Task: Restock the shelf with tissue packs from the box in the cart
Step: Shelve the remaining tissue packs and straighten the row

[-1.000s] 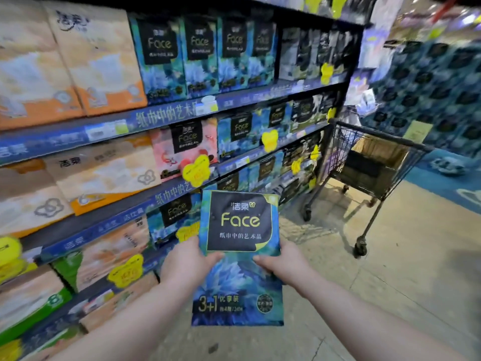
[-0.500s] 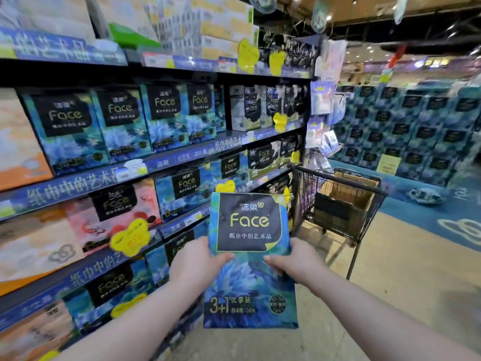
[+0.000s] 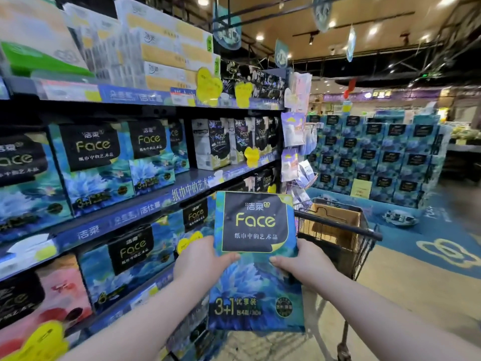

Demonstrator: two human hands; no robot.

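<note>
Both my grips are clamped on one flat blue flower-print tissue pack with a black "Face" label [image 3: 253, 280]. The left grip [image 3: 197, 261] holds its left edge and the right grip [image 3: 307, 264] its right edge, both about halfway up. Both thumbs lie on the front face; the fingers are behind the pack, out of sight.

The pack is upright, label at the top, front towards me. It's in the air in front of the blue-edged store shelf [image 3: 145, 209], level with the lower tiers and near the shelf's right end. I can't tell whether it touches the shelf.

The black wire shopping cart [image 3: 346, 226] is just behind and to the right of the pack, on the tan floor [image 3: 403, 295]. The open brown cardboard box [image 3: 338, 212] sits inside the cart; its contents are hidden.

Matching blue "Face" packs [image 3: 93, 162] stand in rows on the shelf's middle tiers. A pink pack [image 3: 59, 295] is at the lower left. Yellow price tags [image 3: 208, 86] hang off the shelf edges. A stacked display of blue packs [image 3: 377, 157] is far back on the right.
</note>
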